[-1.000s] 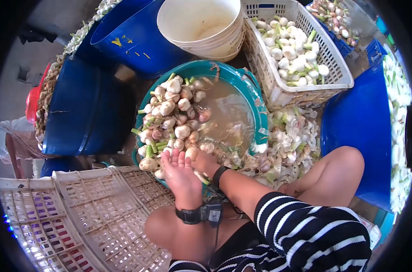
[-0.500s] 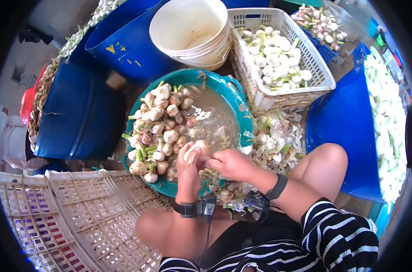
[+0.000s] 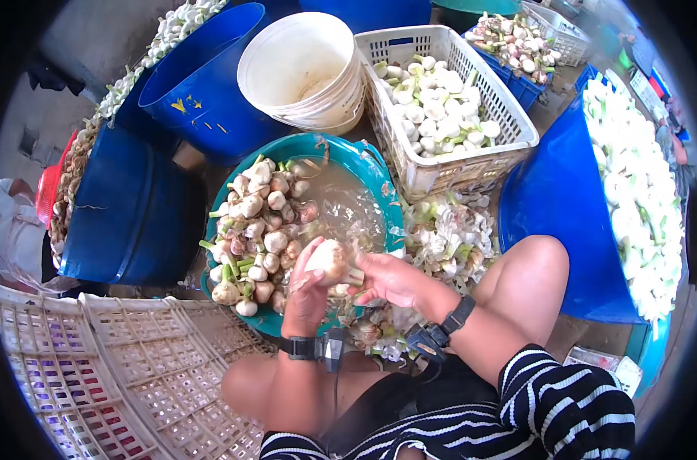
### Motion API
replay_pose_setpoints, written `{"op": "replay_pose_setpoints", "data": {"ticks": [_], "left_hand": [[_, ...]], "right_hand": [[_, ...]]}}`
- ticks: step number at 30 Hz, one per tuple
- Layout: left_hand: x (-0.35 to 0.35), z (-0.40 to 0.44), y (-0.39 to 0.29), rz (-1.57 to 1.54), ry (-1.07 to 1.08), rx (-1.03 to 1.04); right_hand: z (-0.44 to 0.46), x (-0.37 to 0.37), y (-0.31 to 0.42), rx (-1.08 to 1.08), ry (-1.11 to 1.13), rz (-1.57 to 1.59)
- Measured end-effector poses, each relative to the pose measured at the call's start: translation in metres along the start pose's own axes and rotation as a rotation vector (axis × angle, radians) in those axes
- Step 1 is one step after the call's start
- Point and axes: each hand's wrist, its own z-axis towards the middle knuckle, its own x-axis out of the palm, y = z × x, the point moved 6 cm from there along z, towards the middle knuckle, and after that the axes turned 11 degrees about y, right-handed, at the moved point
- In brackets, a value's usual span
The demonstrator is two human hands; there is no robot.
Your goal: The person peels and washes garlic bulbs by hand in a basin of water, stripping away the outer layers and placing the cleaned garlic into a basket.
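Hands point(image 3: 307, 297) around bulb point(image 3: 330, 259); tub point(image 3: 391, 227) holds garlic point(image 3: 252, 205)

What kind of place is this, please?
Probably a garlic-processing workspace: a teal basin holds brownish bulbs and cloudy water, a white crate holds whiter bulbs, and papery skins lie beside the basin.

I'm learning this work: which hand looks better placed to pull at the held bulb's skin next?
Probably the right hand: its fingers are close to the stem of the garlic bulb, while the left hand supports the bulb.
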Motion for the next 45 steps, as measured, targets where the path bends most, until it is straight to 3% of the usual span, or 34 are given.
{"op": "replay_pose_setpoints", "data": {"ticks": [1, 3, 4, 5, 7, 8, 9, 11, 12, 13, 15, 17, 19, 20, 21, 23, 25, 26, 27, 29, 33, 35, 36, 37, 39, 40, 41, 43, 45], "left_hand": [[0.003, 0.002, -0.005, 0.118, 0.095, 0.002], [-0.014, 0.004, 0.0, 0.145, 0.043, -0.095], [-0.013, 0.007, 0.002, 0.219, 0.064, -0.219], [-0.012, 0.008, 0.004, 0.293, 0.083, -0.346], [0.008, 0.006, 0.009, 0.88, 0.187, -0.298], [0.016, 0.002, 0.012, 0.576, 0.101, -0.435], [0.027, -0.001, 0.01, 0.573, 0.102, -0.439], [0.058, -0.001, -0.018, 0.983, 0.12, 0.039], [0.068, -0.002, -0.02, 1.084, 0.169, 0.083], [0.064, -0.001, -0.017, 1.086, 0.174, 0.084], [0.068, -0.007, -0.009, 1.583, 0.277, 0.372], [0.056, -0.007, 0.001, 1.5, 0.207, 0.336], [0.02, 0.0, 0.014, 0.585, -0.032, 0.103], [0.019, 0.0, 0.01, 0.37, -0.178, 0.107], [0.02, 0.0, 0.005, 0.374, -0.179, 0.109], [0.014, -0.003, 0.018, -0.285, -0.256, -0.003], [-0.011, -0.004, 0.031, -0.346, -0.293, -0.039], [-0.02, -0.009, 0.034, -0.443, -0.45, -0.116], [-0.028, -0.016, 0.038, -0.54, -0.607, -0.19], [-0.037, -0.02, 0.04, -0.524, -0.609, -0.217], [-0.019, -0.01, 0.035, -0.548, -0.408, -0.116], [-0.02, -0.01, 0.032, -0.738, -0.363, -0.149], [-0.026, -0.014, 0.026, -0.702, -0.48, -0.136], [-0.025, -0.016, 0.02, -0.701, -0.484, -0.132], [-0.026, -0.017, 0.012, -0.507, -0.493, -0.208], [-0.03, -0.016, 0.019, -0.513, -0.484, -0.194], [-0.027, -0.015, 0.024, -0.51, -0.478, -0.211], [-0.016, -0.009, 0.033, -0.495, -0.385, -0.185], [-0.013, -0.007, 0.043, -0.528, -0.319, -0.175]], "right_hand": [[0.0, -0.002, 0.002, -0.015, -0.013, -0.206], [0.0, -0.005, 0.008, -0.046, -0.044, -0.618], [-0.009, -0.002, 0.023, -0.121, -0.197, -0.946], [-0.009, -0.003, 0.023, -0.119, -0.198, -0.943], [-0.017, 0.012, 0.034, -0.408, -0.163, -1.429], [-0.022, 0.021, 0.035, -0.56, -0.142, -1.668], [-0.018, 0.014, 0.034, -0.555, -0.144, -1.667], [0.001, -0.042, 0.019, -0.138, -0.229, -0.174], [0.002, -0.05, 0.013, 0.02, -0.233, 0.01], [-0.001, -0.05, 0.015, 0.015, -0.233, 0.013], [-0.003, -0.037, 0.018, -0.1, -0.018, 0.201], [-0.004, -0.033, 0.012, -0.151, 0.041, 0.237], [-0.013, -0.013, 0.026, -0.31, 0.122, 0.337], [-0.024, -0.006, 0.029, -0.37, 0.163, 0.235], [-0.031, -0.009, 0.022, -0.37, 0.167, 0.237], [-0.047, -0.012, -0.002, -0.158, 0.193, -0.442], [-0.073, -0.011, 0.005, -0.151, 0.118, -0.507], [-0.082, -0.014, 0.011, -0.155, 0.043, -0.575], [-0.085, -0.034, 0.022, -0.413, -0.002, -0.201], [-0.1, -0.037, 0.072, -0.649, 0.006, 0.098], [-0.116, -0.03, 0.123, -0.851, -0.134, 0.158], [-0.121, -0.028, 0.143, -0.922, 0.127, 0.167], [-0.131, -0.041, 0.15, -1.033, -0.056, 0.127], [-0.133, -0.051, 0.158, -0.982, -0.228, -0.036], [-0.12, -0.053, 0.157, -0.517, -0.556, -1.255], [-0.113, -0.043, 0.142, -0.255, -0.825, -1.731], [-0.1, -0.024, 0.126, -0.18, -0.758, -1.83], [-0.064, -0.021, 0.075, 0.036, -0.499, -1.48], [-0.023, -0.016, 0.023, -0.112, -0.08, -1.297]]}}
